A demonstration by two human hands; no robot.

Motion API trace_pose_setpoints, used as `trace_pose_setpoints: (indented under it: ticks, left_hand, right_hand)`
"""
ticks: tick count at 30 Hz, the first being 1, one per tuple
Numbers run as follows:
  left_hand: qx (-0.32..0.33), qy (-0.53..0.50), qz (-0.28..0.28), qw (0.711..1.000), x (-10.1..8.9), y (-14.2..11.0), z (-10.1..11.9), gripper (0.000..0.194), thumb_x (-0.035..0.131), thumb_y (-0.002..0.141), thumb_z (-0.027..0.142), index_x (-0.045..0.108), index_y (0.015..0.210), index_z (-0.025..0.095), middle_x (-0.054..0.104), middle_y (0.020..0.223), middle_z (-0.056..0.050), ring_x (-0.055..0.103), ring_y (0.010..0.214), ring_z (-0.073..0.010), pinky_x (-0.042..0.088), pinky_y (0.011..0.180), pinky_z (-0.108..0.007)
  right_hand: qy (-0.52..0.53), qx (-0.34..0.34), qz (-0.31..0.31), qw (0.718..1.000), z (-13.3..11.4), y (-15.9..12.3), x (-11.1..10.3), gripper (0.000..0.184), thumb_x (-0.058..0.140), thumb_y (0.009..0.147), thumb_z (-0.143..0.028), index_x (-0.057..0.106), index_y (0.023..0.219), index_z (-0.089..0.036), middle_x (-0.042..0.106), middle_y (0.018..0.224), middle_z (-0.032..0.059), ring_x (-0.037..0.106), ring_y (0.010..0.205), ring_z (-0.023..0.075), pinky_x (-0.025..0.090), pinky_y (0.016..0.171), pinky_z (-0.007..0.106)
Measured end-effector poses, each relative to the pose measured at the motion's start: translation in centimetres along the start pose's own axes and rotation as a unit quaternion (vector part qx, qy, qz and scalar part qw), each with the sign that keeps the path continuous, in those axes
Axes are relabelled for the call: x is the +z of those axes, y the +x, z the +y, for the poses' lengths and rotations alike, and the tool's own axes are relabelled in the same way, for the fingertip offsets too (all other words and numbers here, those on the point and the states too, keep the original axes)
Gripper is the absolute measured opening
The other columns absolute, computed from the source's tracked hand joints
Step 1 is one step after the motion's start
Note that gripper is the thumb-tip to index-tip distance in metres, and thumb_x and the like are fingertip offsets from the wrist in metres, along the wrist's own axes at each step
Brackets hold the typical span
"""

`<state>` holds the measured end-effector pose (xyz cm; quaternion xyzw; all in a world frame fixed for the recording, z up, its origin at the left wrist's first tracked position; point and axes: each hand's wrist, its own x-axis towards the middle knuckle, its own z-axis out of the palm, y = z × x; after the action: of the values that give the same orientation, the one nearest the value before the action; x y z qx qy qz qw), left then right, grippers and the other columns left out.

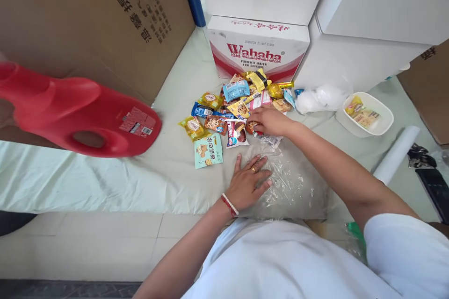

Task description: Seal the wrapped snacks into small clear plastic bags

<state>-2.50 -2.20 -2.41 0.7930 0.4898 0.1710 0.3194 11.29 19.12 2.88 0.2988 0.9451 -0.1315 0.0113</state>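
A heap of small wrapped snacks lies on the covered table. My right hand (271, 121) reaches into its near right side, fingers curled on a brown snack packet (251, 127) that they partly hide. Close by are a white and pink chocolate pie packet (236, 133) and a yellow cookie packet (239, 109). My left hand (247, 182) rests palm down, fingers spread, on a clear plastic bag (294, 182) spread flat at the table's front. Left of it lies a mint green nut pouch (208, 151). A light blue packet (236, 90) tops the heap.
A Wahaha water carton (259, 49) stands behind the snacks. A white tub (366, 114) with packets sits right, beside a bag of white round things (322, 98). At left are a red jug (80, 112) and a large cardboard box (87, 18). A phone (435, 191) lies far right.
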Motion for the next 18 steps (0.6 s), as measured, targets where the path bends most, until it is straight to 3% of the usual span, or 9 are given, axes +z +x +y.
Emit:
trace_pose_setpoints:
  ticks: [2, 5, 7, 10, 11, 13, 15, 18]
  left_hand:
    - [0.012, 0.006, 0.016, 1.0, 0.5, 0.0, -0.1, 0.044, 0.06, 0.094, 0.045, 0.061, 0.137, 0.035, 0.044, 0.162, -0.007, 0.032, 0.153, -0.0331, -0.016, 0.122, -0.065]
    - [0.028, 0.016, 0.016, 0.999, 1.0, 0.1, -0.3, 0.072, 0.07, 0.087, 0.049, 0.044, 0.153, 0.032, 0.038, 0.165, -0.011, 0.031, 0.154, -0.0351, -0.019, 0.12, -0.066]
    - [0.028, 0.032, 0.007, 0.999, 1.2, 0.1, -0.4, 0.088, 0.07, 0.086, 0.055, 0.031, 0.16, 0.028, 0.036, 0.165, -0.013, 0.029, 0.154, -0.0347, -0.02, 0.12, -0.066]
    - [0.028, 0.075, -0.008, 0.997, 1.2, 0.2, -0.5, 0.099, 0.066, 0.086, 0.061, 0.018, 0.164, 0.023, 0.034, 0.166, -0.016, 0.026, 0.156, -0.0327, -0.019, 0.121, -0.066]
    - [0.028, 0.091, -0.012, 0.995, 1.2, 0.2, -0.6, 0.1, 0.064, 0.087, 0.062, 0.016, 0.164, 0.022, 0.033, 0.166, -0.016, 0.025, 0.156, -0.0326, -0.017, 0.122, -0.066]
    - [0.023, 0.12, -0.015, 0.992, 1.1, 0.0, -0.6, 0.098, 0.062, 0.087, 0.064, 0.018, 0.164, 0.023, 0.032, 0.167, -0.015, 0.021, 0.158, -0.0338, -0.014, 0.122, -0.068]
    - [0.012, 0.144, -0.006, 0.989, 0.9, -0.2, -0.7, 0.093, 0.062, 0.088, 0.063, 0.022, 0.163, 0.026, 0.03, 0.168, -0.013, 0.015, 0.159, -0.0352, -0.013, 0.121, -0.071]
    - [0.001, 0.161, 0.004, 0.987, 0.5, -0.8, -1.0, 0.09, 0.063, 0.088, 0.063, 0.026, 0.162, 0.027, 0.026, 0.169, -0.012, 0.013, 0.159, -0.0351, -0.017, 0.119, -0.071]
  right_hand:
    - [0.043, 0.017, 0.053, 0.998, 0.5, -2.6, -1.2, 0.037, 0.057, 0.097, -0.029, 0.069, 0.13, -0.017, 0.07, 0.123, 0.0139, 0.058, 0.114, 0.0304, 0.039, 0.104, 0.045]
    - [0.167, 0.053, 0.123, 0.977, 0.6, -7.8, -3.1, 0.045, 0.045, 0.103, -0.044, 0.066, 0.135, -0.019, 0.071, 0.12, 0.0104, 0.062, 0.11, 0.0267, 0.044, 0.101, 0.04]
    - [0.279, 0.064, 0.054, 0.957, 0.1, -10.9, -3.6, 0.052, 0.041, 0.103, -0.055, 0.068, 0.131, -0.02, 0.073, 0.112, 0.0066, 0.065, 0.102, 0.0234, 0.049, 0.094, 0.035]
    - [0.396, 0.048, -0.147, 0.905, -0.9, -13.9, -2.4, 0.058, 0.043, 0.101, -0.062, 0.07, 0.123, -0.016, 0.074, 0.104, 0.0057, 0.067, 0.093, 0.0205, 0.051, 0.083, 0.029]
    - [0.4, 0.036, -0.185, 0.897, -1.3, -14.4, -1.6, 0.058, 0.043, 0.101, -0.062, 0.071, 0.122, -0.016, 0.074, 0.104, 0.0067, 0.067, 0.092, 0.0203, 0.051, 0.082, 0.029]
    - [0.337, 0.033, -0.169, 0.926, -2.1, -14.9, 0.2, 0.055, 0.043, 0.102, -0.059, 0.072, 0.119, -0.016, 0.073, 0.107, 0.0103, 0.066, 0.094, 0.0219, 0.051, 0.084, 0.032]
    - [0.216, 0.058, -0.079, 0.971, -2.9, -15.2, 1.7, 0.054, 0.045, 0.102, -0.058, 0.071, 0.123, -0.016, 0.069, 0.117, 0.0151, 0.062, 0.102, 0.0265, 0.048, 0.091, 0.038]
    - [0.091, 0.062, -0.003, 0.994, -4.0, -16.0, 3.2, 0.061, 0.061, 0.093, -0.06, 0.063, 0.137, -0.017, 0.063, 0.132, 0.0178, 0.054, 0.114, 0.0328, 0.044, 0.099, 0.046]
